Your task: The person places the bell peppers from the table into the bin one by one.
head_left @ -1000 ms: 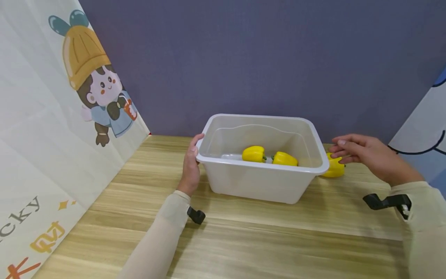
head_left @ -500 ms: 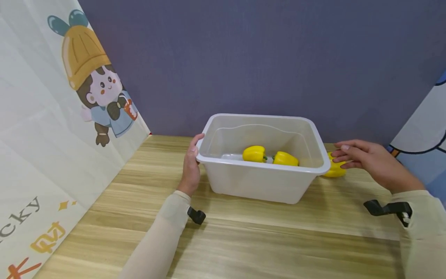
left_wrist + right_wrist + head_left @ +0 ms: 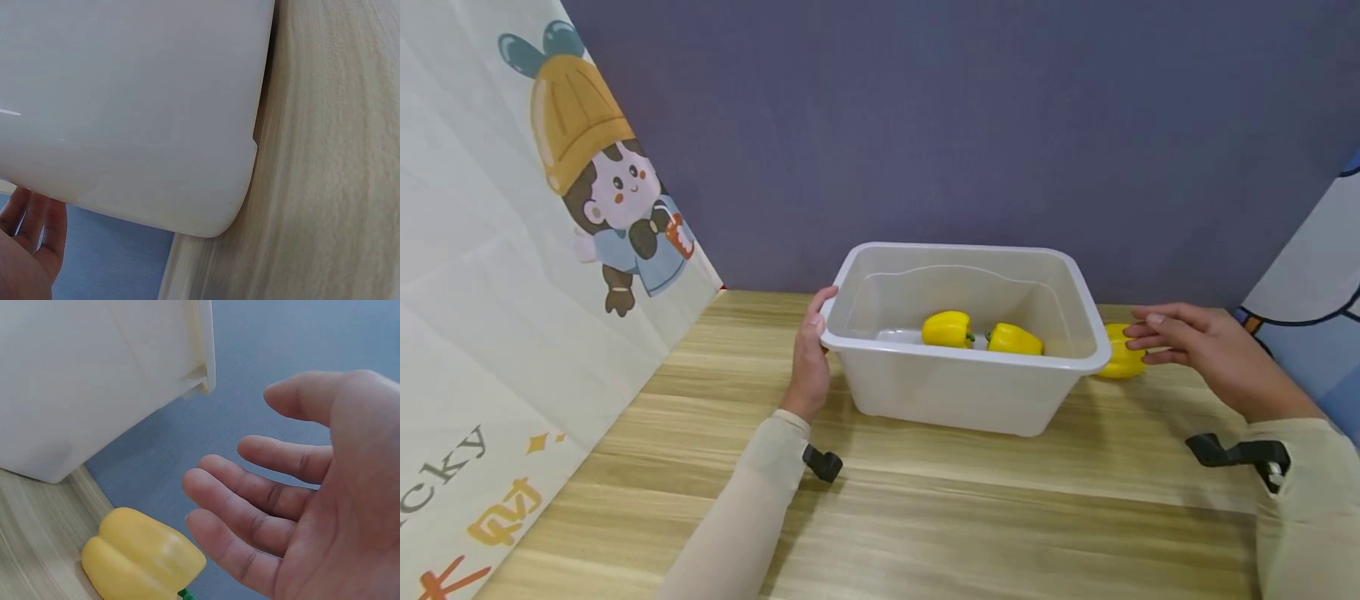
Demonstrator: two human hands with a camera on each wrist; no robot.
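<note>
A white plastic bin (image 3: pixel 947 387) stands on the wooden table, with two yellow bell peppers lying inside, one at the left (image 3: pixel 946 330) and one at the right (image 3: pixel 1013 339). My left hand (image 3: pixel 809 358) holds the bin's left end at the rim; in the left wrist view its fingers (image 3: pixel 53 228) reach the bin's edge, tips hidden. A third yellow bell pepper (image 3: pixel 1122 354) lies on the table just right of the bin. My right hand (image 3: pixel 1206 350) hovers beside this pepper, fingers loosely bent and apart, holding nothing. The right wrist view shows the pepper (image 3: pixel 140 556) below the fingertips.
A dark blue-grey partition (image 3: pixel 955 125) rises right behind the bin. White printed cloth (image 3: pixel 482 250) borders the table on the left, and another printed panel (image 3: pixel 1311 308) stands at the right. Bare wooden tabletop (image 3: pixel 940 525) stretches in front of the bin.
My right hand has drifted slightly right and down, a little away from the bin, uncovering more of the outer pepper. The left hand and the bin stay where they were.
</note>
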